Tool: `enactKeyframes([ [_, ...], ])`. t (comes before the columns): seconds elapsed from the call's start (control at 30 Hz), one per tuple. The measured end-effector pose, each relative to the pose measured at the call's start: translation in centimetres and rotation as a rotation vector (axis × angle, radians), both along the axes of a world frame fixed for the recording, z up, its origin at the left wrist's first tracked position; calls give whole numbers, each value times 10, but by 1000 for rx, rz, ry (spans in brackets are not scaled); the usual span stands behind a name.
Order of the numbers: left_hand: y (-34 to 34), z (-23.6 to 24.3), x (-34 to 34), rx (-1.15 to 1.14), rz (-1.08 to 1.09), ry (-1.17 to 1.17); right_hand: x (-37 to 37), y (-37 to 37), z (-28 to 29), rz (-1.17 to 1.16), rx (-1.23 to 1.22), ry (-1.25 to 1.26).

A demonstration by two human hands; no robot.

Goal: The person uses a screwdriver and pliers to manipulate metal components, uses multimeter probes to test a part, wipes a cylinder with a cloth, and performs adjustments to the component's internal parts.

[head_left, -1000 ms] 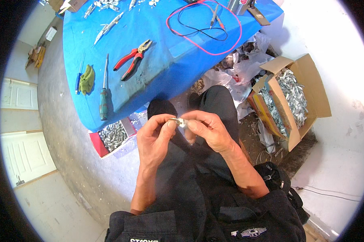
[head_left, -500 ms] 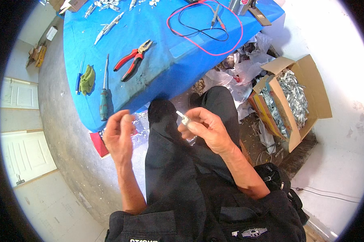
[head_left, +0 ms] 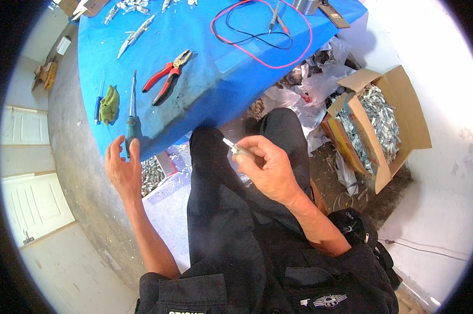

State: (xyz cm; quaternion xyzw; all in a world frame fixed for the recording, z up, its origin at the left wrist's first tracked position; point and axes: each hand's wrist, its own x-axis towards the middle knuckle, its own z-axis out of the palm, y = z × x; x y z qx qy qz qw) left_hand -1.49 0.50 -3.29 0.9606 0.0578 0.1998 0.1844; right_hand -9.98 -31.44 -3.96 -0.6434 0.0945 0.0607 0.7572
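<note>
Left hand [head_left: 122, 170] moved nearer screwdriver [head_left: 131, 125]

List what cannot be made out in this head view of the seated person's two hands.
- Small metal part: too small to identify; right hand covers its lower end.
- Green-handled screwdriver: left hand fingers overlap its handle; contact unclear.
- Cardboard box: silvery contents too small.
</note>
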Motion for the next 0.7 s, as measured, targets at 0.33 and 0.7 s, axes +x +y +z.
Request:
enactKeyframes([
  [0.33, 7, -26, 35, 38, 57, 75, -1, 3, 2, -18, -120, -74],
  [0.7, -42, 16, -42, -1181, -202, 274, 8, -15, -14, -127, 332, 158],
])
